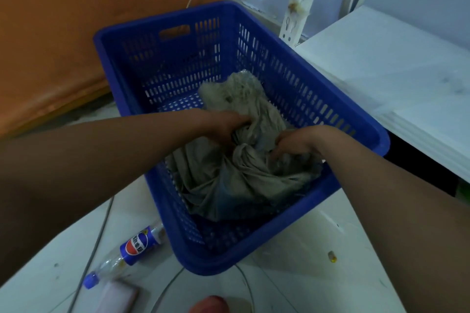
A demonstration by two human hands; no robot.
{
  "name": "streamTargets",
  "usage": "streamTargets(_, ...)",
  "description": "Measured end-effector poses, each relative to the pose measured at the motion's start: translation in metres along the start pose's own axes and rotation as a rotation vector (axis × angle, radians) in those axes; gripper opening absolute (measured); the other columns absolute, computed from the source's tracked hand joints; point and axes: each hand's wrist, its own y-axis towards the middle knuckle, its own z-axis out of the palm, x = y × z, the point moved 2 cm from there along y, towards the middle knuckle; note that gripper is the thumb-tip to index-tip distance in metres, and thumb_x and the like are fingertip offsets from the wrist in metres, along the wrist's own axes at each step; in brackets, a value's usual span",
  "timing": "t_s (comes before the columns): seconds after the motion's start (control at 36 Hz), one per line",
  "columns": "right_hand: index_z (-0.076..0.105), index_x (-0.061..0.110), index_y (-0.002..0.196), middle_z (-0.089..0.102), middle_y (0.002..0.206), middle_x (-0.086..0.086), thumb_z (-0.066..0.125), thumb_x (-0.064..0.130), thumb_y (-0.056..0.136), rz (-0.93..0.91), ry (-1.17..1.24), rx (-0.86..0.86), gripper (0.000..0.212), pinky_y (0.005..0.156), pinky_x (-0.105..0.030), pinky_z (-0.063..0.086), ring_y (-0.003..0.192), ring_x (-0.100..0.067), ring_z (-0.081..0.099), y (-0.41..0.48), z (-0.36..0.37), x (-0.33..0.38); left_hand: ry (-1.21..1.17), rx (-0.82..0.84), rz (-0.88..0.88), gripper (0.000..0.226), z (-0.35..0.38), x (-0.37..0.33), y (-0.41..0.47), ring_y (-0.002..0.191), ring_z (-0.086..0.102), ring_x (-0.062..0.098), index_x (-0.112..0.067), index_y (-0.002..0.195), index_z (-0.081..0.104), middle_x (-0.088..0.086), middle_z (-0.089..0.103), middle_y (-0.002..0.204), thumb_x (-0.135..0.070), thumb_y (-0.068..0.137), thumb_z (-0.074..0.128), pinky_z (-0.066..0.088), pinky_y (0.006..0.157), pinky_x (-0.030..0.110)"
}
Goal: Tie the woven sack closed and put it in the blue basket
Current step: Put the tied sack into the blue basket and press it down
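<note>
Bottle: on the floor, nearer than both grips, beside the basket.
Sack: in the basket, knot between the grips.
Right hand: clenched on bunched sack cloth.
Left hand: grasping the sack's neck, frayed end beyond.

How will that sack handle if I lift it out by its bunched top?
Probably floppy: the woven sack lies in deep folds, slumped across the blue basket, so it should droop below any hold. Likely grippy, not slippery: its cloth bunches under the left hand and right hand. Weight is unclear; the contents are hidden.
</note>
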Motion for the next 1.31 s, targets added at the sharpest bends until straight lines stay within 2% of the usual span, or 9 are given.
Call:
streamTargets(0.17, 0.061, 0.014, 0.129, 0.067, 0.125, -0.003, 0.070, 0.076, 0.069, 0.011, -0.003, 0.153, 0.087, 0.097, -0.043, 0.053, 0.111, -0.023, 0.064, -0.011, -0.002, 0.029, 0.023, 0.018, -0.057, 0.102, -0.004, 0.006, 0.004, 0.137, 0.040, 0.028, -0.025, 0.155, 0.016, 0.008, 0.036, 0.153, -0.014, 0.076, 0.078, 0.040, 0.105, 0.037)
streamTargets(0.33, 0.059, 0.007, 0.130, 0.064, 0.129, -0.013, 0.062, 0.046, 0.094, 0.040, -0.337, 0.174, 0.053, 0.087, -0.036, 0.055, 0.099, -0.026, 0.062, 0.010, 0.038, 0.043, 0.026, -0.106, 0.034, 0.087, -0.041, 0.013, -0.010, 0.141, 0.033, 0.028, -0.032, 0.152, 0.025, 0.006, 0.031, 0.154, -0.005, 0.081, 0.069, 0.037, 0.111, 0.043)
streamTargets(0.42, 0.063, 0.006, 0.115, 0.067, 0.109, -0.012, 0.063, 0.033, 0.095, -0.040, -0.447, -0.034, 0.034, 0.063, -0.031, 0.050, 0.078, -0.023, 0.060, 0.014, 0.038, 0.037, 0.126, -0.131, 0.025, 0.086, -0.044, 0.016, -0.011, 0.136, 0.037, 0.032, -0.031, 0.151, 0.025, 0.010, 0.034, 0.149, -0.017, 0.082, 0.073, 0.039, 0.109, 0.049)
streamTargets(0.5, 0.057, 0.015, 0.080, 0.060, 0.086, -0.006, 0.064, 0.024, 0.093, 0.056, -0.537, 0.037, 0.017, 0.075, -0.034, 0.052, 0.072, -0.021, 0.055, 0.010, 0.040, 0.022, 0.202, -0.020, -0.068, 0.113, -0.035, 0.013, -0.012, 0.147, 0.018, 0.034, -0.037, 0.155, 0.002, 0.009, 0.012, 0.161, -0.037, 0.075, 0.081, 0.027, 0.117, 0.051)
streamTargets(0.64, 0.061, 0.009, 0.080, 0.057, 0.077, -0.005, 0.061, 0.016, 0.094, 0.128, -0.764, 0.102, 0.016, 0.071, -0.030, 0.052, 0.065, -0.017, 0.052, 0.004, 0.029, 0.013, 0.193, 0.052, -0.138, 0.145, -0.028, 0.001, -0.016, 0.151, -0.014, 0.028, -0.034, 0.153, -0.019, 0.001, -0.019, 0.164, -0.081, 0.051, 0.074, 0.003, 0.119, 0.056)
streamTargets(0.86, 0.048, 0.013, 0.134, 0.053, 0.129, -0.012, 0.049, 0.037, 0.095, -0.247, -0.094, -0.860, 0.046, 0.096, -0.047, 0.049, 0.118, -0.031, 0.051, 0.017, -0.022, 0.028, 0.165, -0.053, -0.105, 0.152, 0.023, -0.021, -0.007, 0.148, -0.023, 0.032, -0.027, 0.147, -0.034, 0.007, -0.030, 0.160, -0.086, 0.051, 0.068, -0.007, 0.111, 0.072)
streamTargets(1.06, 0.009, 0.016, 0.161, 0.012, 0.167, -0.010, 0.023, 0.060, 0.102, -0.243, 0.133, -0.471, 0.075, 0.124, -0.047, 0.016, 0.153, -0.030, 0.014, 0.076, 0.043, 0.014, 0.080, -0.035, -0.185, 0.144, 0.050, -0.025, 0.002, 0.149, -0.021, 0.030, -0.020, 0.150, -0.031, 0.008, -0.030, 0.160, -0.077, 0.062, 0.068, 0.000, 0.112, 0.070)
streamTargets(1.17, -0.003, 0.024, 0.160, -0.003, 0.169, -0.005, 0.010, 0.070, 0.094, -0.259, 0.112, -0.622, 0.082, 0.124, -0.052, 0.008, 0.155, -0.026, -0.002, 0.076, 0.029, 0.015, -0.192, 0.011, -0.119, 0.139, 0.031, -0.009, -0.002, 0.152, -0.005, 0.026, -0.020, 0.155, -0.018, 0.006, -0.010, 0.165, -0.072, 0.063, 0.072, 0.005, 0.122, 0.053)
streamTargets(1.31, -0.007, 0.029, 0.160, -0.013, 0.168, 0.001, 0.015, 0.060, 0.103, -0.213, 0.179, -0.755, 0.069, 0.122, -0.053, 0.000, 0.154, -0.019, -0.013, 0.057, 0.017, 0.006, -1.119, -0.014, -0.140, 0.104, -0.004, 0.010, -0.012, 0.137, 0.036, 0.024, -0.028, 0.157, -0.001, 0.000, 0.031, 0.154, -0.042, 0.084, 0.071, 0.037, 0.103, 0.033)
